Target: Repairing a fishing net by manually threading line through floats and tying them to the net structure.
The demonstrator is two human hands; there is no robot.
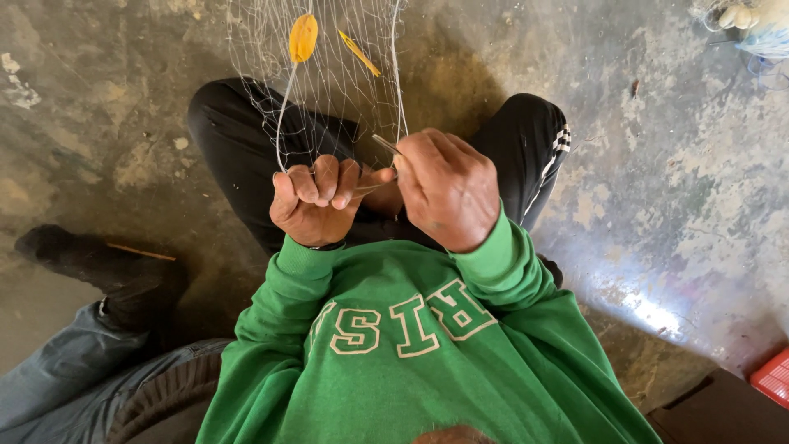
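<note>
Here we are looking down at a stained concrete floor (pixel 657 164), the biggest thing in view, and we are sitting on it with our legs in black trousers (pixel 238 148) folded in front of us. Our green sweatshirt (pixel 394 362) is filling the lower middle of the view. At the lower left, a grey jacket (pixel 57 370) is lying on the floor beside us, and a red crate (pixel 772 378) is peeking in at the lower right edge.

Above our knees, a fine pale fishing net (pixel 337 90) is hanging down into our grasp, with an orange float (pixel 302 37) fixed to it near the top and a thinner yellow sliver (pixel 358 53) just beside that.

Our left hand (pixel 316 201) is curling shut, bunching the lower edge of the net and its white cord in the fingers. Our right hand (pixel 448 193) is closing around a slim netting needle (pixel 385 145), whose tip is poking out toward the mesh; the two hands are touching at the thumbs.

We are judging that this is the mending step, a knot being worked at the net's edge. The next move is calling for the left hand to be keeping the mesh taut while the right is guiding the needle cleanly through one opening without snagging its neighbours.
</note>
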